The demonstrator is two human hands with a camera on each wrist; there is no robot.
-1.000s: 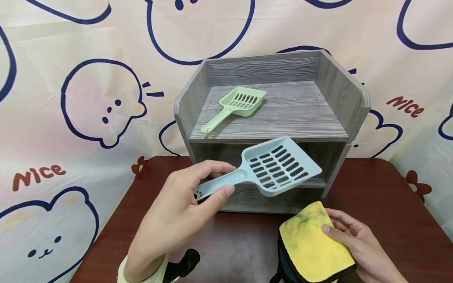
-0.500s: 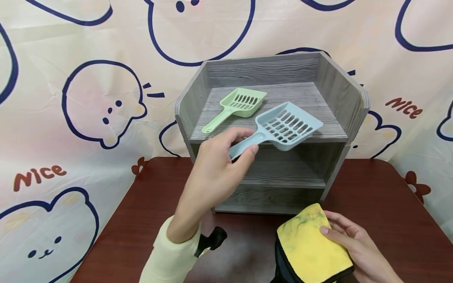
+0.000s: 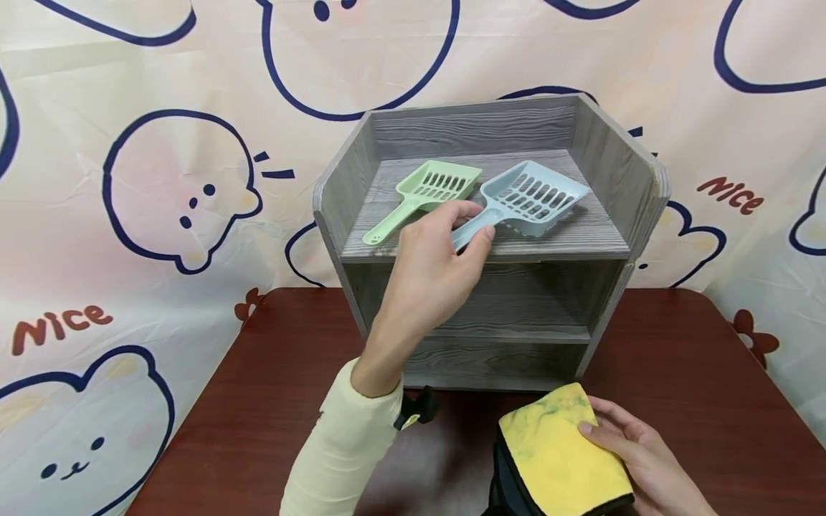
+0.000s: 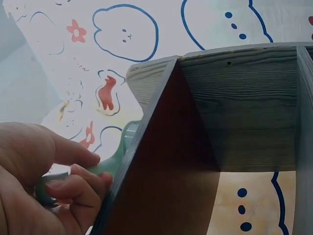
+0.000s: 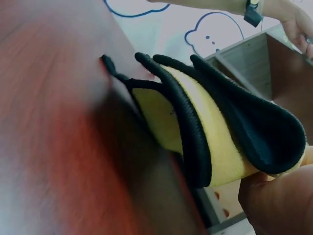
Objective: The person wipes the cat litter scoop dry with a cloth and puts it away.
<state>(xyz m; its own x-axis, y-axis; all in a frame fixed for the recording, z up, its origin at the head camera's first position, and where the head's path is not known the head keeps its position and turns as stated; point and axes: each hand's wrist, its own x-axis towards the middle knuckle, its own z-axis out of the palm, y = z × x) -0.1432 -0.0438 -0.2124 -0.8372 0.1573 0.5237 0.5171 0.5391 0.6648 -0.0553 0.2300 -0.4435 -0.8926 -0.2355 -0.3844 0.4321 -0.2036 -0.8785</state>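
My left hand (image 3: 434, 269) pinches the handle of a light-blue slotted litter scoop (image 3: 532, 193) at the top shelf's front edge. The scoop's head is over the shelf board, its underside close to or on the wood; I cannot tell which. To its left lies a pale green litter scoop (image 3: 439, 185), handle toward the front left. In the left wrist view, thumb and fingers grip the held handle (image 4: 115, 164) beside the shelf board. Low on the right, my right hand (image 3: 639, 451) holds a folded yellow cloth (image 3: 561, 448) with black edging, seen edge-on in the right wrist view (image 5: 220, 127).
A grey wood-grain shelf unit (image 3: 474, 127) with raised sides and back stands on a dark red table (image 3: 697, 373). Below its top board are open compartments (image 3: 516, 301). A cartoon-printed curtain (image 3: 193, 64) hangs behind and at the sides.
My left hand has moved up and forward, carrying the blue scoop from in front of the unit to over the top shelf. The right hand and cloth have sunk slightly.
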